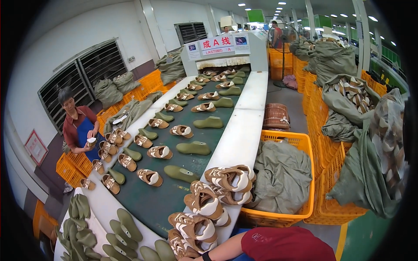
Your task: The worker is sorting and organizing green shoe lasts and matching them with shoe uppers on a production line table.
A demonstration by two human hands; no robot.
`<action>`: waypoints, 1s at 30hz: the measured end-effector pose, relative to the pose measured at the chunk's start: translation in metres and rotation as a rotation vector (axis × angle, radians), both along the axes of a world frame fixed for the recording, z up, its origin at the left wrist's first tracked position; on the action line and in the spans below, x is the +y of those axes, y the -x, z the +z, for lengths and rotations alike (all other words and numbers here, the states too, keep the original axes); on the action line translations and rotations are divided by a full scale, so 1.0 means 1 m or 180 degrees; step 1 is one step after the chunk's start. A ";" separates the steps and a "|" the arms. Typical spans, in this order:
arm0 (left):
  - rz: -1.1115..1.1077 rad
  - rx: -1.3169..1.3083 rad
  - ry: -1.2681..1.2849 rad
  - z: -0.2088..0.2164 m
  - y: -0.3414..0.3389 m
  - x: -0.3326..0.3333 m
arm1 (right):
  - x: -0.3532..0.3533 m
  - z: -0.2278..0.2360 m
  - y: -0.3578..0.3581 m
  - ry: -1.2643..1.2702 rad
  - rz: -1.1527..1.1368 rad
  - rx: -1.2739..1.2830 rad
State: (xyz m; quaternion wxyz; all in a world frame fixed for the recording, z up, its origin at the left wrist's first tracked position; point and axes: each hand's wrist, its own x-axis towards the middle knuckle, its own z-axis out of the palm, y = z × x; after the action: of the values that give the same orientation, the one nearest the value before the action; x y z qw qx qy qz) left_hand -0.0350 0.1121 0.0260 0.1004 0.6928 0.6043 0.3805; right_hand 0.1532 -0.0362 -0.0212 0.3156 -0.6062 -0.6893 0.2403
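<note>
I cannot tell how open or full the cropped right-hand grip (pixel 187 259) is, so reach gently among the heaped brown shoes (pixel 203 201).

Has a white wall (pixel 113 21) with dark barred windows (pixel 102 61) at left, ceiling lights (pixel 372 18) far right, green floor (pixel 363 230) near right.

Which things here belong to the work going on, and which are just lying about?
In the work, it seems:
brown-and-white shoes
green foot-shaped forms
dark green conveyor belt

Apparently just lying about:
crumpled grey-green cloth, in an orange crate
reddish-brown woven-looking item beyond that crate
</note>
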 end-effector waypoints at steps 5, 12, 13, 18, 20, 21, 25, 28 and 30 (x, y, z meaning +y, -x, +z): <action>0.0180 -0.0188 0.0454 -0.036 0.069 -0.023 | -0.001 -0.010 0.009 0.0014 0.0010 0.0084; 0.0626 -0.0164 0.0872 -0.120 0.216 -0.044 | -0.009 0.010 0.006 0.0222 0.0289 0.0143; 0.0424 -0.0098 0.0725 -0.134 0.222 -0.031 | -0.004 0.001 0.005 0.0087 0.0182 -0.0168; 0.0286 -0.0266 0.0730 -0.050 0.124 -0.063 | -0.001 0.006 -0.011 0.0154 -0.0027 -0.0279; 0.0443 -0.0110 0.0475 -0.064 0.134 -0.068 | -0.001 0.009 -0.005 0.0194 0.0040 -0.0462; 0.0469 0.0649 0.0006 -0.059 0.133 -0.072 | -0.001 0.015 -0.001 0.0193 0.0161 -0.0452; 0.0034 0.0673 -0.0652 -0.048 0.090 -0.083 | -0.006 0.036 0.009 0.0119 0.0374 -0.1027; -0.0577 0.0740 -0.0602 -0.031 0.047 -0.087 | 0.001 0.041 0.016 -0.0214 0.0518 -0.1072; -0.0685 0.0822 -0.0424 -0.037 0.035 -0.079 | 0.016 0.028 0.018 0.0406 0.0845 -0.1170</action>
State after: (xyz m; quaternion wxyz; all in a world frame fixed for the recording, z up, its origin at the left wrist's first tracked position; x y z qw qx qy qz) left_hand -0.0698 0.0332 -0.0107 0.0160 0.8017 0.5080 0.3146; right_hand 0.1353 -0.0204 0.0071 0.1116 -0.5625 -0.7923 0.2084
